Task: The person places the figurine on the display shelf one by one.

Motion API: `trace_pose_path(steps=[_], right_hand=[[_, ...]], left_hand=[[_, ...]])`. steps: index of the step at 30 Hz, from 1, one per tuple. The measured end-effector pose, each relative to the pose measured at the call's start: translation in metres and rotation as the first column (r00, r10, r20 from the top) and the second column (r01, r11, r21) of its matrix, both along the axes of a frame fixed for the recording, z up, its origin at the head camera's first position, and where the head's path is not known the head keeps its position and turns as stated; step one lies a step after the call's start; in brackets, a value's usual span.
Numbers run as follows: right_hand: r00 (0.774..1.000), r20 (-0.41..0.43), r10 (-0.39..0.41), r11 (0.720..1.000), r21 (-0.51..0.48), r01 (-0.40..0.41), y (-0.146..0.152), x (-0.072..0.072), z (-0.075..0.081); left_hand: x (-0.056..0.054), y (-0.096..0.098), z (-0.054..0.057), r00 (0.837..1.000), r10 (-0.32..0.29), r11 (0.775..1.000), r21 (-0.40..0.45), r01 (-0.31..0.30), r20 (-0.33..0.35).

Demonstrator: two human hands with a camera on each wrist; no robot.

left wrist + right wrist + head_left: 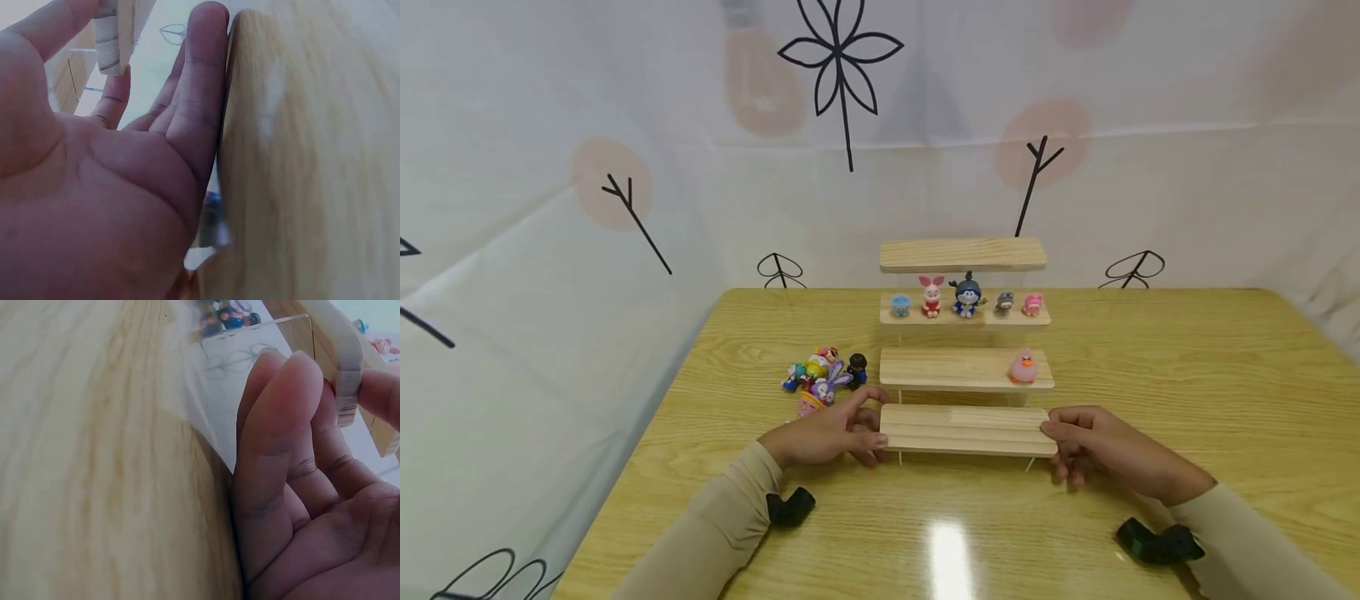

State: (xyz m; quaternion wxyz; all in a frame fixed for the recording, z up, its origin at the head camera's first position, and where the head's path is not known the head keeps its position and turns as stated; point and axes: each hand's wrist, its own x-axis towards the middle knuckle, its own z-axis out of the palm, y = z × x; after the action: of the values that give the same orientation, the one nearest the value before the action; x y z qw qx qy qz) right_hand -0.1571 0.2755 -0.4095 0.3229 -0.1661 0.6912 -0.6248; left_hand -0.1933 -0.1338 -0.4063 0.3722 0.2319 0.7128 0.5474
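Observation:
A stepped display shelf (967,431) with several pale wooden boards on thin clear supports stands on the table. At its lowest front board, my left hand (823,433) pinches the left end. My right hand (1108,446) grips the opposite end, thumb on top. The left wrist view shows the board's end (109,47) between thumb and a finger; the right wrist view shows the other board end (348,381) likewise held. A pink duck figurine (1023,367) sits on the board behind. Higher up are a pink-eared figurine (932,298), a dark blue figurine (967,297) and several smaller ones.
Left of the shelf, several figurines lie in a pile, among them a purple rabbit-eared one (827,387) and a dark-clothed one (857,369). The wood-grain table (1187,375) meets a white patterned cloth (925,192) at the back. Black wrist devices (1157,543) sit below the sleeves.

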Motion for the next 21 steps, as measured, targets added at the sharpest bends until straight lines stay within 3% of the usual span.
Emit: trace_pose_path(steps=[6,9,11,12,14,16,18,19,21], right_hand=[[1.000,-0.004,0.008,1.000,-0.021,-0.008,0.001,-0.004,-0.005],[1.000,-0.011,0.008,1.000,-0.023,-0.009,0.002,-0.004,-0.005],[1.000,-0.015,0.009,1.000,-0.024,-0.010,0.002,-0.005,-0.005],[1.000,-0.015,0.010,1.000,-0.024,-0.010,0.002,-0.005,-0.004],[1.000,-0.014,0.012,1.000,-0.027,-0.013,0.002,-0.005,-0.004],[1.000,-0.010,0.014,0.999,-0.031,-0.015,0.002,-0.005,-0.004],[1.000,-0.005,0.016,0.999,-0.036,-0.016,0.002,-0.005,-0.005],[1.000,-0.004,0.015,0.999,-0.036,-0.015,0.002,-0.004,-0.005],[1.000,-0.003,0.012,0.999,-0.034,-0.012,0.001,-0.004,-0.007]], left_hand=[[0.001,-0.005,0.014,0.999,-0.011,0.996,-0.090,0.008,-0.035],[0.000,-0.012,0.029,0.991,-0.008,0.988,-0.156,-0.013,-0.136],[-0.003,-0.018,0.039,0.969,0.026,0.981,-0.178,-0.071,-0.244],[-0.005,-0.020,0.044,0.951,0.051,0.977,-0.180,-0.111,-0.306],[-0.010,-0.025,0.050,0.887,0.112,0.962,-0.173,-0.209,-0.447],[-0.016,-0.029,0.053,0.806,0.173,0.935,-0.164,-0.316,-0.566],[-0.023,-0.033,0.052,0.713,0.209,0.893,-0.168,-0.418,-0.669],[-0.027,-0.034,0.050,0.677,0.218,0.871,-0.172,-0.460,-0.703],[-0.034,-0.038,0.047,0.634,0.227,0.834,-0.188,-0.519,-0.739]])
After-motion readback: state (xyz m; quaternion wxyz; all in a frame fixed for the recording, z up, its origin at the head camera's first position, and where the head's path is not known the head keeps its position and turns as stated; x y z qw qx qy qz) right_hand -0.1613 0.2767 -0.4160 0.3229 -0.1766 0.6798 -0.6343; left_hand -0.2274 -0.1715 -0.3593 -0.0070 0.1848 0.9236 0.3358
